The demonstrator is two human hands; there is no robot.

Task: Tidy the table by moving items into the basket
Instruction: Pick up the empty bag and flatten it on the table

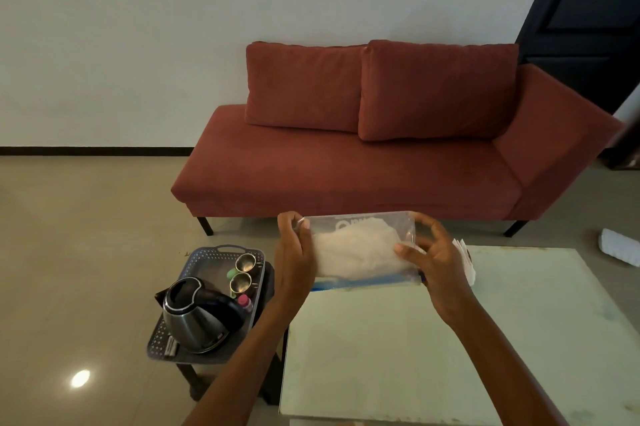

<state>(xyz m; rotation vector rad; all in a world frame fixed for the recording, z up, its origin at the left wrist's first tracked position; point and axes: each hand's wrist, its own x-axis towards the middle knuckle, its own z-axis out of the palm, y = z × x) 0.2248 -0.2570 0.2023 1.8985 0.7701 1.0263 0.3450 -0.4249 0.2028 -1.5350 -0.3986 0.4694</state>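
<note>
Both hands hold a clear plastic bag (360, 249) of white material above the tabletop (450, 339), over its 11 o'clock corner and clear of the surface. The bag lies roughly level, with a blue strip along its near edge and blurred white lettering near its far edge. The left hand (290, 252) has its grip closed on the bag's 9 o'clock end, thumb across the front and fingers wrapped behind. The right hand (433, 263) has its grip closed on the 3 o'clock end, thumb pressed on the front face and the other fingers curled at the bag's edge. Just behind the right hand, at the tabletop's 12 o'clock edge, a small stack of white paper (465, 261) shows. The grey perforated basket (204, 257) sits off the tabletop at its 9 o'clock side, on a low dark stool (194, 380) on the floor. In the basket a steel kettle (197, 318) with a black handle fills the 6 o'clock end; two steel cups (246, 262) stand side by side toward 1 o'clock, with a small pink-capped bottle (243, 301) just beside the kettle's handle. A red sofa (381, 155) stands against the wall at 12 o'clock, beyond the tabletop.
</note>
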